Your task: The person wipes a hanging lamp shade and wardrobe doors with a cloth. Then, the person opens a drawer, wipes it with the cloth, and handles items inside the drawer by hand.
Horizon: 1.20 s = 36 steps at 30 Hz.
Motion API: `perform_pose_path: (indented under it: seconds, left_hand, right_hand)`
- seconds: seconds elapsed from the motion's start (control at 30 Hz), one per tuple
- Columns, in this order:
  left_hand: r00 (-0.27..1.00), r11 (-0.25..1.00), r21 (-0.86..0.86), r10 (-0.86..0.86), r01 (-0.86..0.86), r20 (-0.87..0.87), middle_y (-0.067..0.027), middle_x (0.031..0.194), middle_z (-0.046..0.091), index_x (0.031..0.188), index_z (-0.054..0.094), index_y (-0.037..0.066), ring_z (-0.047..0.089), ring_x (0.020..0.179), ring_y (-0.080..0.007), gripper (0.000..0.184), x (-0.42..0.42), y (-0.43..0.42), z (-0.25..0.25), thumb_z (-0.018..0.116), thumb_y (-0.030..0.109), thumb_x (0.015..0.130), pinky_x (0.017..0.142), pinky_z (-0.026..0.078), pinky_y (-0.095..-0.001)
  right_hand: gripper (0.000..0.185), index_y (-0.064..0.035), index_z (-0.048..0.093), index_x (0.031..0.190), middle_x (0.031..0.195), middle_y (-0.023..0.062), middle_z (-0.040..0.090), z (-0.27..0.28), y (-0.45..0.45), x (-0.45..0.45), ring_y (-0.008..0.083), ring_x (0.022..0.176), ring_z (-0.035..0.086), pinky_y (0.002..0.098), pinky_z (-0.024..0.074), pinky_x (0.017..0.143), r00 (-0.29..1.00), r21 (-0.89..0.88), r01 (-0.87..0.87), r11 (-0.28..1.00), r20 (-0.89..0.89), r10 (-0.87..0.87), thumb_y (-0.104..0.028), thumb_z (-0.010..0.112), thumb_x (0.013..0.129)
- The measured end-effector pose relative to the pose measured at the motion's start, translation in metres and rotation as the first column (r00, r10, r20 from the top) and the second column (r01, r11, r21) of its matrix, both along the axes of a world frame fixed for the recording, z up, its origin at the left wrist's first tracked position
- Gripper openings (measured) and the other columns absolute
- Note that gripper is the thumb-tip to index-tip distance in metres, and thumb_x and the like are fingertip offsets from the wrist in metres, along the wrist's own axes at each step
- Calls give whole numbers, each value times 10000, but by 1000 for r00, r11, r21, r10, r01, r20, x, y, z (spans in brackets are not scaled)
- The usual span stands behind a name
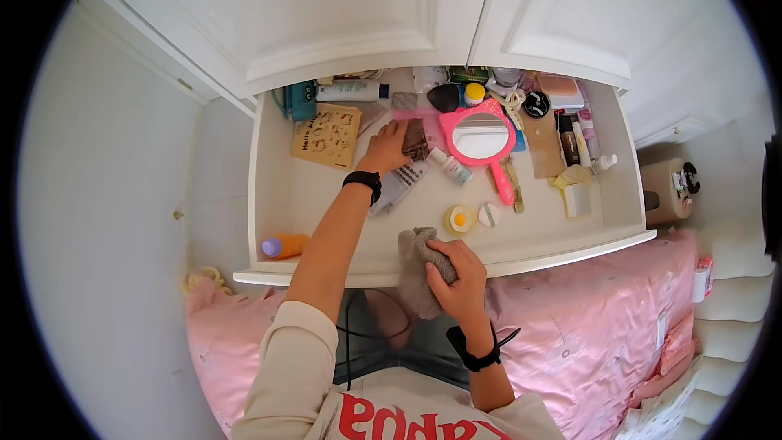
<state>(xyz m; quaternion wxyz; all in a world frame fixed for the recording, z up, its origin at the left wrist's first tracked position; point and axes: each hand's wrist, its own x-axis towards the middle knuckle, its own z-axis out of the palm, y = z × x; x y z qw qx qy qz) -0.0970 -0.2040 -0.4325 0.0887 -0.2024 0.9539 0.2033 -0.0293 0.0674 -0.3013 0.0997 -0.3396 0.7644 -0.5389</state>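
My left hand (pixel 386 151) reaches into the open drawer (pixel 366 262), its fingers closed on the edge of a small dark brown packet (pixel 415 140). Under and beside that hand lies a clear sheet with dark dots (pixel 399 185). A small white bottle (pixel 450 166) rests just right of the packet. Close to the drawer's front edge, my right hand (pixel 463 279) grips a crumpled grey cloth (pixel 417 277). A pink hand mirror (pixel 481 137) lies face up further right. Near the cloth are a round yellow and white item (pixel 460 219) and a white puff (pixel 489 214).
At the drawer's left are a Hello Kitty pouch (pixel 327 136), a white tube (pixel 350 91) and an orange bottle (pixel 284 245). Several cosmetics, including a black round case (pixel 537 103), crowd the back and right. White cabinet doors (pixel 326 8) stand behind; pink bedding (pixel 586 310) lies below.
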Motion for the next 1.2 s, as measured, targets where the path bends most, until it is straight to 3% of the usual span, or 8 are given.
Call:
perform_pose_path:
  seconds: [0.1,0.3,0.5,0.6,0.7,0.87,1.1,1.2]
  left_hand:
    - [992,991,-38,128,-128,2,-204,1370,279,1397,127,123,317,1240,-368,1076,-6,4,-13,778,331,566,966,303,-504]
    - [975,981,29,195,-193,-108,-220,1346,270,1402,45,102,321,1224,-379,1173,-3,6,-24,794,365,539,992,231,-523]
    - [853,903,310,397,-297,-338,-241,1308,259,1394,14,51,306,1221,-370,1169,-3,-3,-30,804,270,559,1015,246,-463]
    - [799,805,563,459,-188,-389,-232,1320,223,1389,19,48,283,1234,-367,1129,6,-5,-22,794,163,576,1030,273,-391]
    - [807,855,494,401,-160,-433,-227,1347,208,1394,21,48,270,1255,-340,1109,12,-5,-15,790,132,599,1041,272,-345]
    - [812,910,399,313,-109,-493,-200,1349,220,1386,77,62,275,1250,-332,1061,22,0,14,789,123,601,1032,279,-364]
    - [694,945,327,241,-9,-679,-159,1349,225,1390,87,77,308,1218,-284,1039,35,30,106,776,77,612,1022,290,-358]
    - [655,971,219,106,94,-748,-143,1353,228,1389,105,80,305,1224,-272,1016,57,54,151,765,55,616,1017,298,-353]
  right_hand:
    - [273,-51,608,923,799,115,578,1,-1,-1,291,721,567,336,453,631,1000,7,-9,1000,4,9,-99,641,656]
    - [292,-62,615,923,813,109,583,1,-2,-3,287,723,571,336,455,630,1000,27,-2,1000,8,1,-96,653,635]
    - [298,-62,615,923,814,108,582,0,-2,-3,290,719,566,341,451,629,1000,34,-4,999,1,4,-101,656,631]
    - [292,-59,614,921,809,112,578,2,-3,-2,291,720,565,339,449,630,1000,45,-12,999,9,12,-101,653,634]
    - [283,-56,613,919,803,117,573,2,-2,-2,295,723,563,337,446,631,1000,49,-7,999,6,6,-101,647,642]
    - [256,-46,609,914,791,124,567,7,-2,0,303,732,562,339,446,641,999,49,1,999,33,-3,-104,635,666]
    - [218,-37,598,909,786,121,568,3,1,6,303,742,563,333,447,662,999,-29,38,999,-32,-39,-107,613,703]
    - [209,-29,593,911,795,123,573,2,0,9,306,751,566,335,447,675,998,-58,60,997,-29,-62,-107,604,717]
